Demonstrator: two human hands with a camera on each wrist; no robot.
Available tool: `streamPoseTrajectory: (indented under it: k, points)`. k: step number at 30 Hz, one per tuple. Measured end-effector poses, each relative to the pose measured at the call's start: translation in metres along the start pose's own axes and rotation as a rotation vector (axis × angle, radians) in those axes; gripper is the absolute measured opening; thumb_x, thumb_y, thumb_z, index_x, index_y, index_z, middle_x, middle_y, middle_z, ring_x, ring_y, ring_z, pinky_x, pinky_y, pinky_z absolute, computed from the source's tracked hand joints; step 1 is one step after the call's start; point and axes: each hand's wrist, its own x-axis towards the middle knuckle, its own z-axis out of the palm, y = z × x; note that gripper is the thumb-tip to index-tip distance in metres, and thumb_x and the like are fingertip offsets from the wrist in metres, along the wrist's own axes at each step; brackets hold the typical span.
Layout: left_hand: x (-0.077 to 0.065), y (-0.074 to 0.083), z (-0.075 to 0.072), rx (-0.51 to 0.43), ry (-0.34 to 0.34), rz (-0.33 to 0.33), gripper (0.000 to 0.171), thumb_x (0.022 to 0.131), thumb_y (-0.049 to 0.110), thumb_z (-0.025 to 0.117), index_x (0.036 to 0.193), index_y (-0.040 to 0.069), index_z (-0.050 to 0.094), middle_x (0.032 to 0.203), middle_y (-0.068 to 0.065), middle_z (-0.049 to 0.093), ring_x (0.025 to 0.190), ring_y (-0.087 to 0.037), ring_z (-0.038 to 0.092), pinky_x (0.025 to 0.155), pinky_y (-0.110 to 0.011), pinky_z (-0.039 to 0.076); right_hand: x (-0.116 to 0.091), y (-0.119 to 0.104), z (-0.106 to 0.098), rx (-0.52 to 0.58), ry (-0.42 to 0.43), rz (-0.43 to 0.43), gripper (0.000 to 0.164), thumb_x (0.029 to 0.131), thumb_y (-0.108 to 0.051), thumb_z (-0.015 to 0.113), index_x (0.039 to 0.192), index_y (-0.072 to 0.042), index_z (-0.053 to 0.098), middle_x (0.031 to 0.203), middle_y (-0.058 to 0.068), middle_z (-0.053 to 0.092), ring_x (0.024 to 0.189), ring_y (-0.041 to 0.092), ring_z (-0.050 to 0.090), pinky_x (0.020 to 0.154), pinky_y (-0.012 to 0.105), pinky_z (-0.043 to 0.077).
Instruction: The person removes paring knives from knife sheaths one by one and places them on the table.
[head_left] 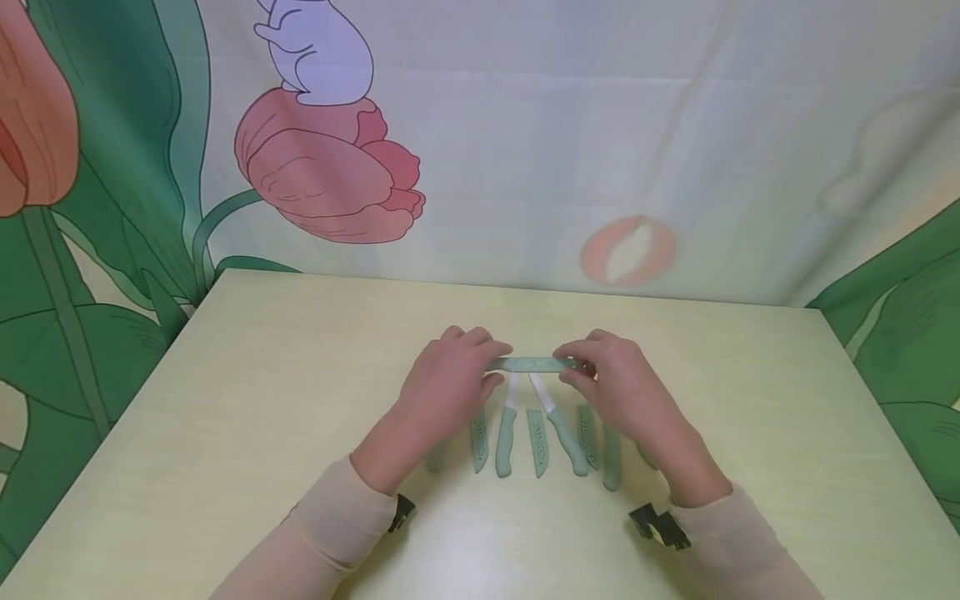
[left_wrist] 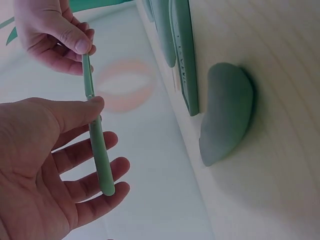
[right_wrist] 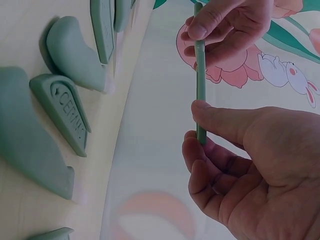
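In the head view, a knife with a pale green handle [left_wrist: 103,167] and its green sheath [head_left: 536,364] form one level bar above the table. My left hand [head_left: 450,379] pinches the handle between thumb and fingers. At the far end, my right hand [head_left: 622,383] pinches the sheath with thumb and curled fingers. Below the hands lie a knife [head_left: 505,450] and a second knife [head_left: 568,446], both with white blades and green handles. Between them is a flat green sheath [head_left: 537,446] with raised lettering.
Another sheath [head_left: 479,442] lies by my left wrist, and one more sheath [head_left: 587,437] is beside a green handle [head_left: 612,467] on the right. Other green pieces are partly hidden under my forearms. The pale table [head_left: 300,333] ends at a printed curtain [head_left: 495,150].
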Motion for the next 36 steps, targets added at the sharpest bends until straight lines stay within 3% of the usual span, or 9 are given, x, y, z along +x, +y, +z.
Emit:
streamPoseTrajectory:
  k: [7, 21, 27, 32, 36]
  points:
    - [-0.0006, 0.0020, -0.0002, 0.020, 0.025, 0.007, 0.028, 0.092, 0.012, 0.084, 0.120, 0.016, 0.081, 0.106, 0.001, 0.073, 0.087, -0.022, 0.060, 0.070, -0.031, 0.051, -0.0006, 0.0011, 0.0018, 0.001, -0.007, -0.003, 0.027, 0.094, -0.004, 0.081, 0.120, -0.005, 0.078, 0.095, 0.003, 0.066, 0.081, 0.018, 0.061, 0.072, 0.034, 0.054]
    - [-0.0004, 0.0016, 0.0025, 0.053, 0.005, 0.006, 0.021, 0.092, 0.010, 0.084, 0.111, 0.018, 0.083, 0.096, 0.003, 0.070, 0.079, -0.019, 0.055, 0.065, -0.027, 0.047, 0.0004, 0.0012, 0.0043, 0.002, -0.090, 0.019, 0.025, 0.096, -0.005, 0.079, 0.121, -0.006, 0.077, 0.096, 0.004, 0.067, 0.083, 0.020, 0.062, 0.073, 0.035, 0.055]
    - [-0.0009, 0.0024, 0.0022, 0.060, 0.003, 0.014, 0.020, 0.092, 0.010, 0.084, 0.111, 0.018, 0.083, 0.097, 0.003, 0.070, 0.078, -0.019, 0.056, 0.065, -0.028, 0.048, -0.0006, 0.0021, 0.0040, -0.013, -0.106, 0.026, 0.040, 0.095, -0.009, 0.081, 0.133, -0.006, 0.070, 0.112, 0.010, 0.069, 0.100, 0.028, 0.068, 0.086, 0.044, 0.059]
    - [-0.0010, 0.0043, 0.0023, 0.075, 0.004, 0.026, 0.020, 0.092, 0.010, 0.084, 0.111, 0.018, 0.083, 0.097, 0.002, 0.072, 0.077, -0.020, 0.056, 0.064, -0.028, 0.048, -0.0023, 0.0001, 0.0033, -0.049, -0.100, 0.010, 0.057, 0.093, -0.016, 0.084, 0.145, -0.007, 0.062, 0.131, 0.015, 0.065, 0.117, 0.034, 0.064, 0.098, 0.051, 0.054]
    - [-0.0013, 0.0071, 0.0025, 0.083, -0.003, 0.036, 0.021, 0.093, 0.010, 0.083, 0.112, 0.020, 0.083, 0.098, 0.002, 0.072, 0.077, -0.020, 0.056, 0.064, -0.027, 0.047, -0.0025, -0.0039, 0.0048, -0.093, -0.109, 0.003, 0.063, 0.092, -0.021, 0.086, 0.148, -0.009, 0.060, 0.136, 0.015, 0.062, 0.125, 0.034, 0.060, 0.104, 0.052, 0.051]
